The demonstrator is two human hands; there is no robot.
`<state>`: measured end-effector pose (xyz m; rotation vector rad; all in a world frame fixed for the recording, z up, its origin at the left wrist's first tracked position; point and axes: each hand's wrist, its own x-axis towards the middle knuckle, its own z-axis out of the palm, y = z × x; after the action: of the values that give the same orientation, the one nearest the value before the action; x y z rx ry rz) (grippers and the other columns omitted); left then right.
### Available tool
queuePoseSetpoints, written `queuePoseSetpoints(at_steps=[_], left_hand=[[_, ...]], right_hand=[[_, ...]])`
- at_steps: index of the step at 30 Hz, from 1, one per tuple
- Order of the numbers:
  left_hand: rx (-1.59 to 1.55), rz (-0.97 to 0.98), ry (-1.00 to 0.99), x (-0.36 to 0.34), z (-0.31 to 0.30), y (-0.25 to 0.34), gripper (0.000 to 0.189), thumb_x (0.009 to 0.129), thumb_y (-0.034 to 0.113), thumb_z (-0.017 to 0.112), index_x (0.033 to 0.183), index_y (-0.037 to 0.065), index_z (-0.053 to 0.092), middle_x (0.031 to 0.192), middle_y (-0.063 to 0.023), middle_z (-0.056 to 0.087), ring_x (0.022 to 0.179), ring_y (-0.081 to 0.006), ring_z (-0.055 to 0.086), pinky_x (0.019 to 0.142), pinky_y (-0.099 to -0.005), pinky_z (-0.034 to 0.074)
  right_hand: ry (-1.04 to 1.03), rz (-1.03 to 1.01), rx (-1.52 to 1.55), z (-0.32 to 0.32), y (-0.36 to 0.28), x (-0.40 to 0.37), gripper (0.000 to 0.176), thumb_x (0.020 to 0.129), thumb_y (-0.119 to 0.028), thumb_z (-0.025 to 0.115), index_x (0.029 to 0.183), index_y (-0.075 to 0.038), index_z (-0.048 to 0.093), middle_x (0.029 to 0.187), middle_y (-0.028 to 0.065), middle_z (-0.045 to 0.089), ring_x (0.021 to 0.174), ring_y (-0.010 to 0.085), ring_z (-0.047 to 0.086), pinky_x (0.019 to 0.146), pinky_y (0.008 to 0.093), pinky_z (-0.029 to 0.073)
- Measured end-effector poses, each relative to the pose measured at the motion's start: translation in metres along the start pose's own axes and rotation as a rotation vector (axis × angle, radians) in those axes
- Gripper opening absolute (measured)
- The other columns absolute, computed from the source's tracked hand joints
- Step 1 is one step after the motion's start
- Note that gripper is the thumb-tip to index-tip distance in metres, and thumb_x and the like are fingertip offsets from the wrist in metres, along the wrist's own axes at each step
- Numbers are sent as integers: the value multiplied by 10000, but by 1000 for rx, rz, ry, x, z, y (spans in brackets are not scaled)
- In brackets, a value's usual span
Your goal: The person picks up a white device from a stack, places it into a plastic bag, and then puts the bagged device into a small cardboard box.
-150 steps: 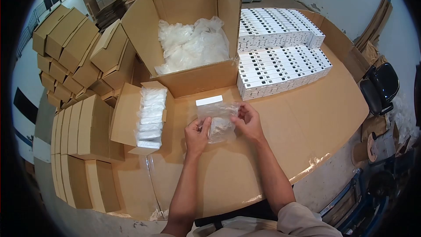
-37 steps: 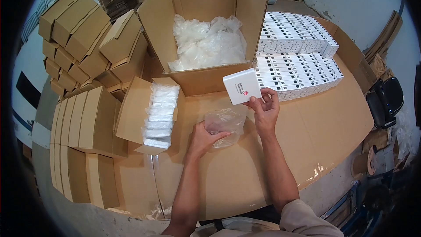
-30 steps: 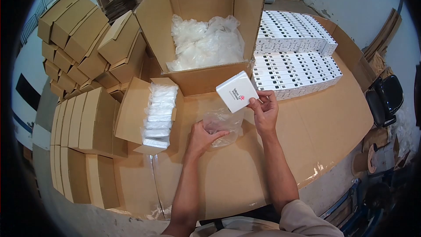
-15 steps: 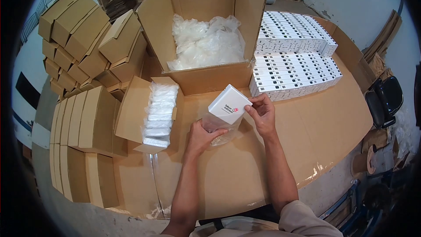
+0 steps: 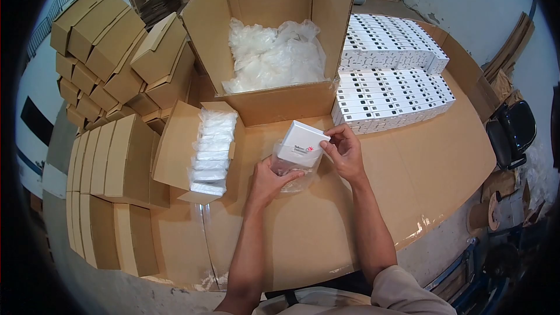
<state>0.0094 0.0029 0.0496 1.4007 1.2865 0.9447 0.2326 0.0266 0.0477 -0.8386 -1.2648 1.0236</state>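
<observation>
A white box [image 5: 300, 144] with a red logo and dark print is partly inside a clear plastic bag [image 5: 298, 182], its upper part sticking out. My left hand [image 5: 272, 182] grips the bag and the lower end of the box, thumb across the front. At the box's upper right corner, my right hand [image 5: 345, 150] pinches the edge between thumb and fingers. Left of my hands stands an open carton [image 5: 174, 146] holding a row of plastic-wrapped white boxes [image 5: 212, 150].
Behind is a large carton [image 5: 280, 105] with crumpled clear plastic [image 5: 277, 55]. Stacked white boxes [image 5: 391, 96] fill the back right. Brown cartons [image 5: 108, 41] are piled at left, on and beside the cardboard-covered table [image 5: 408, 181]. A black chair [image 5: 513, 131] stands at right.
The white box has tilted and dropped slightly lower, toward the bag. My right hand has shifted a little to the left with its corner; my left hand has barely moved.
</observation>
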Motion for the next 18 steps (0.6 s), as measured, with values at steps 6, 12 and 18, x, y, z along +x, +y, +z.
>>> queuePoseSetpoints(at_steps=[6, 12, 18], left_hand=[[-110, 3, -33, 3, 2, -5, 478, 779, 153, 910, 1182, -2, 706, 1061, -107, 770, 972, -160, 717, 874, -343, 566], [-308, 17, -6, 8, 4, -13, 367, 910, 165, 812, 1203, -8, 671, 1068, -80, 741, 956, -143, 695, 866, -313, 552], [-452, 42, 164, 16, 12, -25, 320, 971, 177, 752, 1204, -23, 662, 1058, -71, 737, 935, -129, 690, 855, -299, 552]], right_hand=[[37, 16, -39, 0, 11, 1, 187, 946, -48, 726, 1094, -26, 613, 975, 29, 642, 911, 112, 598, 854, 296, 487], [22, 55, -54, -1, 10, 1, 178, 954, -59, 719, 1092, -27, 611, 989, 31, 643, 923, 113, 599, 860, 292, 486], [-83, 95, -86, 8, -1, 2, 476, 934, -49, 743, 1371, -42, 554, 1077, 61, 662, 941, 115, 614, 833, 281, 523]])
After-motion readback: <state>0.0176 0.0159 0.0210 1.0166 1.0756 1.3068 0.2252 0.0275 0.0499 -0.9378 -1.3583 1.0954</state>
